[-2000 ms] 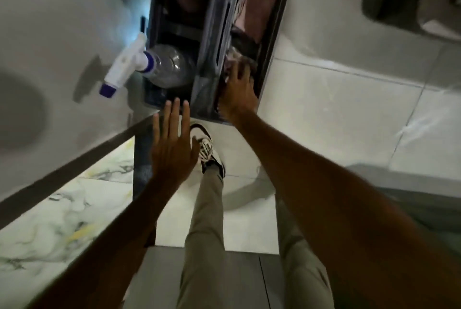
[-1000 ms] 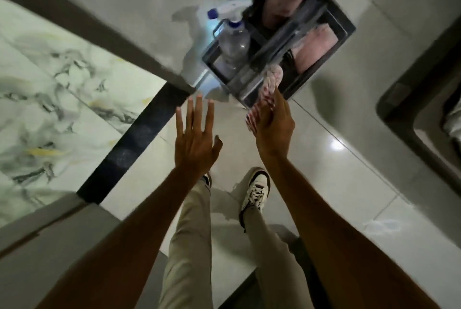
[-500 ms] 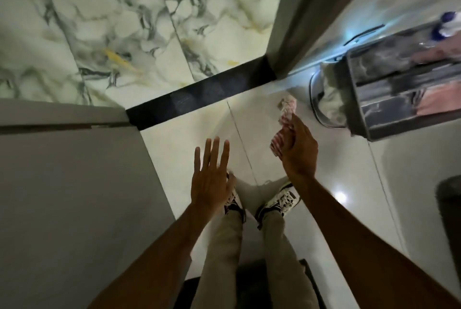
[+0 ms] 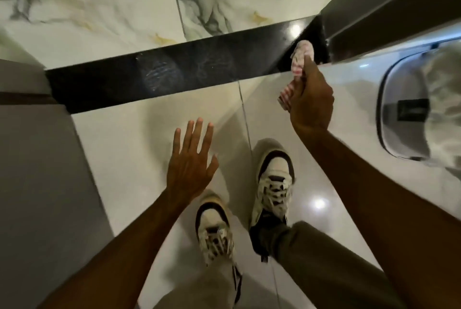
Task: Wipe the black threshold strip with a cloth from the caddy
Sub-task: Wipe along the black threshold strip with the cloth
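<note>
A glossy black threshold strip (image 4: pixel 174 72) runs across the floor from left to upper right, with faint pale smears near its middle. My right hand (image 4: pixel 311 101) is closed on a pink-and-white striped cloth (image 4: pixel 301 58), whose bunched end hangs over the strip's right end, near the door frame. My left hand (image 4: pixel 192 161) hovers open, fingers spread, above the cream tile on the near side of the strip, holding nothing. The caddy is out of view.
Marbled tiles (image 4: pixel 112 4) lie beyond the strip. A grey wall or door (image 4: pixel 37 171) stands at the left, a dark door frame (image 4: pixel 386 2) at the upper right. A blurred white-rimmed object (image 4: pixel 411 114) sits at the right edge. My two sneakers (image 4: pixel 273 179) stand below the hands.
My right hand pulled the striped cloth out of the caddy and carried it to the strip's right end. The view swung from the caddy to the threshold, which is now closer.
</note>
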Available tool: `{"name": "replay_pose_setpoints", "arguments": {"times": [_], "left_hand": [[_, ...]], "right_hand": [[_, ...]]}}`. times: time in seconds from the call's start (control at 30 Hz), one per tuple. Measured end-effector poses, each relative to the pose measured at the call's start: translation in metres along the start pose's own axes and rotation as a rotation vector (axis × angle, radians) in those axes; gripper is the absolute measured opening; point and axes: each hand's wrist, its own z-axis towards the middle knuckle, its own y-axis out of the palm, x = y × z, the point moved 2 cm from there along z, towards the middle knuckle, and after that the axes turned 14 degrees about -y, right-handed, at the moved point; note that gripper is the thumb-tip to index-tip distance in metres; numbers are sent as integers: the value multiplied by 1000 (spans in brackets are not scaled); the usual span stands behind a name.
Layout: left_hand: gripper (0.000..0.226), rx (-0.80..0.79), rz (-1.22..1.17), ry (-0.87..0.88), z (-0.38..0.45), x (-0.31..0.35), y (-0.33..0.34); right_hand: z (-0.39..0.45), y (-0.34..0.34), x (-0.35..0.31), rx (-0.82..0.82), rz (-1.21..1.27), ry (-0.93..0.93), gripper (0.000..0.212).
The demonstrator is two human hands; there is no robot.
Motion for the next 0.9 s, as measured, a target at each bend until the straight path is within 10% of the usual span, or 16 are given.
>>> {"name": "replay_pose_setpoints", "arguments": {"times": [0.17,0.4,0.6,0.9], "left_hand": [[82,53,-15,-5,71,-32,102],[80,226,-101,66,88,-45,122],[81,223,-140,-15,87,-47,112],[79,274,-185,-25,87,-45,117]], "right_hand": [[57,104,90,-181,-430,-290,72],[136,164,100,223,-476,-524,51],[69,195,56,-54,-395,-708,54],[117,148,98,155,-597,-499,55]]}}
